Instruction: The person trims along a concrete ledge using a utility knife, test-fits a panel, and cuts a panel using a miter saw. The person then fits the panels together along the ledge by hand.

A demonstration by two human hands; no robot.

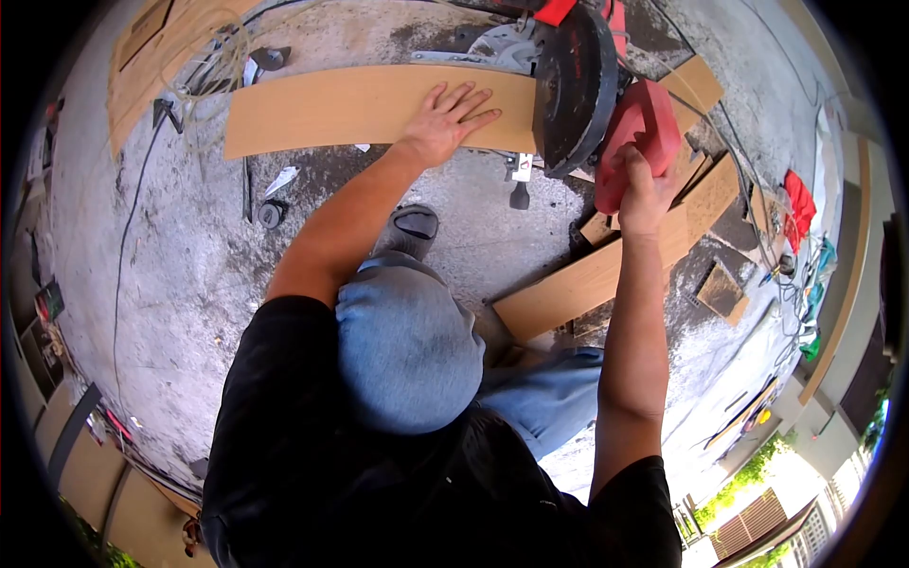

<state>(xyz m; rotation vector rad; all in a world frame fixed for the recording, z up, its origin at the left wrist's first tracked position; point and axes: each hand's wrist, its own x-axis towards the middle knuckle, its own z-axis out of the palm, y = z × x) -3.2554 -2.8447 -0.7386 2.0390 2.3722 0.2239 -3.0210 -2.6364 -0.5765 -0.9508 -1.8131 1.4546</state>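
Gripping the saw handle [653, 109] with the right hand [642, 194]; resting the left hand [443, 125] on the board [331, 112], crosswise to the guard [573, 95].
Nearest the body, a bent denim knee [407, 350] stands short of the work, with a loose plank [587, 279] on the floor [464, 227] to its right; beyond, the right hand is closed around the saw handle, right of the guard, clear of the board. Left hand, the nearer to the board: open, palm down, fingers spread on its right half. Board: ahead of the body, long axis left to right, right end meeting the guard; any continuation beneath is hidden. Farther still, the gray metal base [502, 45] shows past the board's far edge.
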